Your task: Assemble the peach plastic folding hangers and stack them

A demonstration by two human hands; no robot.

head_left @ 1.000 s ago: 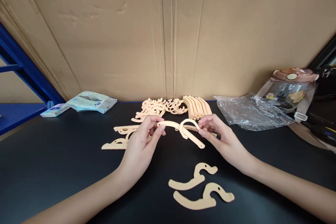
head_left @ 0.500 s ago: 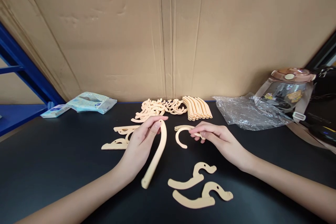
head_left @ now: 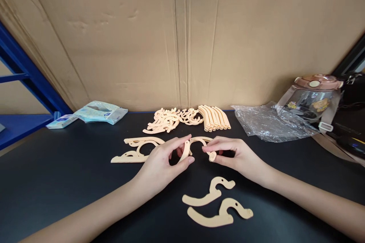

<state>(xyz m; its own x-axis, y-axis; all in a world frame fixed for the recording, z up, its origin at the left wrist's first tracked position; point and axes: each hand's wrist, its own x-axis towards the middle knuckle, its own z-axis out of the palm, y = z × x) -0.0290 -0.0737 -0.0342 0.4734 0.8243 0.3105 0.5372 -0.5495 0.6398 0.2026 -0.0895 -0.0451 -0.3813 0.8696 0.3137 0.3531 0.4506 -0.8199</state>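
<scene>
My left hand (head_left: 159, 161) grips a curved beige hanger arm (head_left: 186, 152) between thumb and fingers, the holed end pointing up. Facing it, my right hand (head_left: 239, 155) pinches a beige hanger hook (head_left: 212, 156), its rounded end toward me. The two pieces are close together, and my fingers cover part of both. Below the hands lie two hanger arms, one nearer (head_left: 209, 221) and one farther (head_left: 201, 199), each with a hook piece at its right end. Beyond my left hand are more beige hanger parts (head_left: 142, 140), partly hidden.
Along the cardboard wall (head_left: 128, 45) sit a heap of hooks (head_left: 165, 119) and a row of stacked arms (head_left: 215, 117). A clear plastic bag (head_left: 262, 123) and a strapped bottle (head_left: 310, 102) stand right; a tissue pack (head_left: 98, 112) lies left on the black table (head_left: 71, 182).
My left hand has moved right and tilted the hanger arm, which now looks foreshortened. My right hand has turned the hook, and the two pieces are nearer each other.
</scene>
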